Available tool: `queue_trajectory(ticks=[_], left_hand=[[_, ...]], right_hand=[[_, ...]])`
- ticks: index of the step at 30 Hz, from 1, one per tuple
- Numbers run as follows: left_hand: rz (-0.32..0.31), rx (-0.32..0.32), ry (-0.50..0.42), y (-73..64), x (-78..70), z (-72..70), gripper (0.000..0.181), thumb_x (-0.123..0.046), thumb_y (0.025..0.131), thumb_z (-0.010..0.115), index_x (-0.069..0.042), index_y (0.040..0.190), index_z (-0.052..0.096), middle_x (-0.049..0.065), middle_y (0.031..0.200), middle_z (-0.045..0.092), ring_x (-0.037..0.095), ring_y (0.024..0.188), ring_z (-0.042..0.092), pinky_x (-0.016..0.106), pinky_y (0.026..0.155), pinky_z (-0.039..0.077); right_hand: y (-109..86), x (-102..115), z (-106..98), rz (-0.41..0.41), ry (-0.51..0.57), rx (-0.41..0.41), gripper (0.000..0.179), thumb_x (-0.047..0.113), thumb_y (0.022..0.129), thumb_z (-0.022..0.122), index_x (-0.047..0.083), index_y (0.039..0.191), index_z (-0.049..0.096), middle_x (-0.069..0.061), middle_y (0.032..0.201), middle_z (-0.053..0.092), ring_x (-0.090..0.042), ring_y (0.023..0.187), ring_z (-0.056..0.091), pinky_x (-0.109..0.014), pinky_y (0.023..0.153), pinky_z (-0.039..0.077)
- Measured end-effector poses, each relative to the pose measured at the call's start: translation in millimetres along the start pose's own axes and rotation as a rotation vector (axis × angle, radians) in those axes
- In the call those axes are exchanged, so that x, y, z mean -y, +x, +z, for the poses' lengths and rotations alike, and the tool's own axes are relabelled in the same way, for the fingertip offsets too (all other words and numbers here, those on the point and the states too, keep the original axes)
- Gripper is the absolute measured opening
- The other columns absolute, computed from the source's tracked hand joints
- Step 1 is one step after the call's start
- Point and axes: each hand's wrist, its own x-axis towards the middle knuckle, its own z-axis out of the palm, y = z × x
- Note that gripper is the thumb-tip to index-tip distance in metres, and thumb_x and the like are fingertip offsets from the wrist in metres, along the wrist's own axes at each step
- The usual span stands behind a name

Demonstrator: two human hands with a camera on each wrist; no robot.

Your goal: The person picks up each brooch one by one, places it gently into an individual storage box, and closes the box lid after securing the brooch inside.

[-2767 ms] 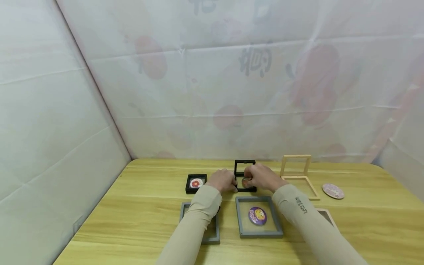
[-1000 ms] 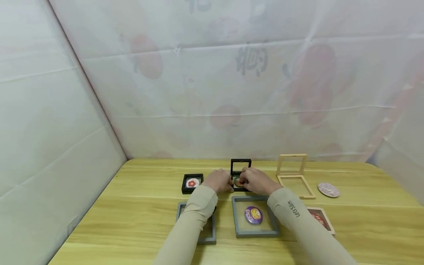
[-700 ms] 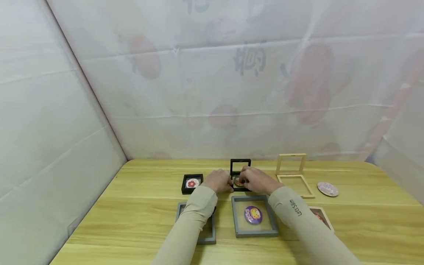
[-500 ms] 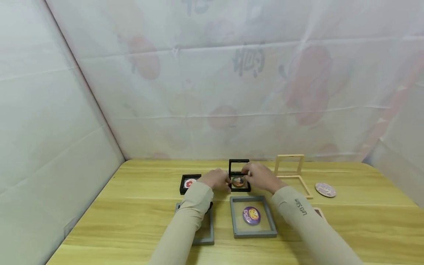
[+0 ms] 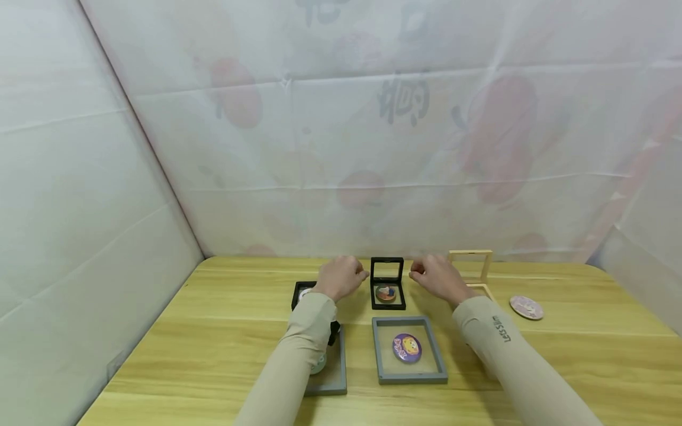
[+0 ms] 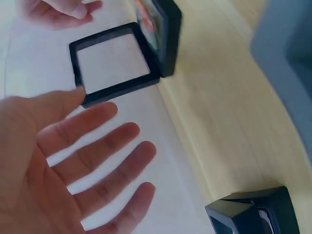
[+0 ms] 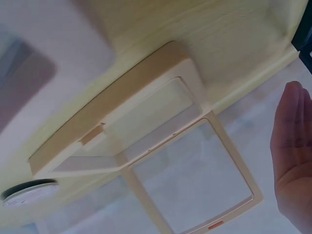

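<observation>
An open black display frame (image 5: 388, 306) stands on the table between my hands, its lid (image 6: 122, 88) raised upright. Inside its lower half lies a round multicoloured badge (image 5: 386, 293). My left hand (image 5: 341, 278) is at the frame's left side, and the left wrist view shows its fingers (image 6: 105, 187) spread and holding nothing. Whether the thumb touches the lid, I cannot tell. To the right of the frame, apart from it, hovers my right hand (image 5: 438, 278), empty, partly blocking an open light-wood-coloured frame (image 5: 470, 252). In the right wrist view its fingers (image 7: 292, 117) look extended.
Nearer me, a grey frame (image 5: 412, 378) holds a purple bear badge (image 5: 407, 348). Another grey frame (image 5: 342, 370) is partly under my left sleeve. A black frame (image 5: 296, 293) sits behind the left wrist. At right lies a pink-white badge (image 5: 526, 307) on the wooden table (image 5: 586, 355).
My right hand has let go of the multicoloured badge, which now lies in the black frame, and moved right. My left hand has left the frame's lower edge and risen beside the lid.
</observation>
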Motion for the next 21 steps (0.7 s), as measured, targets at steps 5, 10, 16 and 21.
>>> queue_trajectory(ticks=[5, 10, 16, 21], left_hand=[[-0.095, -0.021, -0.102, 0.3, 0.8, -1.1, 0.024, -0.025, 0.103, 0.063, -0.007, 0.105, 0.079, 0.006, 0.094, 0.076, 0.01, 0.06, 0.06, 0.027, 0.051, 0.047], [-0.104, -0.021, -0.149, 0.7, 1.4, 1.0, 0.027, -0.027, 0.103, 0.062, -0.006, 0.107, 0.079, 0.008, 0.103, 0.076, 0.012, 0.068, 0.065, 0.028, 0.055, 0.051], [-0.147, -0.007, -0.172, 1.4, 0.1, 3.2, 0.035, -0.028, 0.106, 0.057, -0.003, 0.095, 0.078, 0.004, 0.074, 0.069, 0.008, 0.047, 0.042, 0.024, 0.044, 0.033], [-0.158, -0.018, -0.21, 2.9, 0.2, 6.9, 0.039, -0.03, 0.107, 0.053, -0.001, 0.093, 0.076, -0.003, 0.054, 0.043, 0.008, 0.044, 0.031, 0.023, 0.042, 0.024]], right_hand=[[-1.1, 5.1, -2.2, 0.056, -0.005, 0.022, 0.012, 0.009, 0.096, 0.068, -0.001, 0.092, 0.073, -0.011, 0.089, 0.07, -0.024, 0.079, 0.066, -0.043, 0.07, 0.057], [-3.2, 8.8, -3.7, 0.123, 0.037, 0.04, 0.016, 0.011, 0.098, 0.065, -0.002, 0.095, 0.073, -0.011, 0.09, 0.07, -0.021, 0.074, 0.062, -0.038, 0.064, 0.054], [-2.0, 11.7, -4.2, 0.187, 0.204, 0.037, 0.028, 0.014, 0.104, 0.054, -0.009, 0.103, 0.071, -0.018, 0.088, 0.066, -0.021, 0.064, 0.059, -0.032, 0.056, 0.053], [-0.3, 14.6, -2.7, 0.233, 0.33, 0.052, 0.042, 0.024, 0.108, 0.048, -0.012, 0.124, 0.065, -0.022, 0.101, 0.066, -0.028, 0.07, 0.061, -0.035, 0.058, 0.056]])
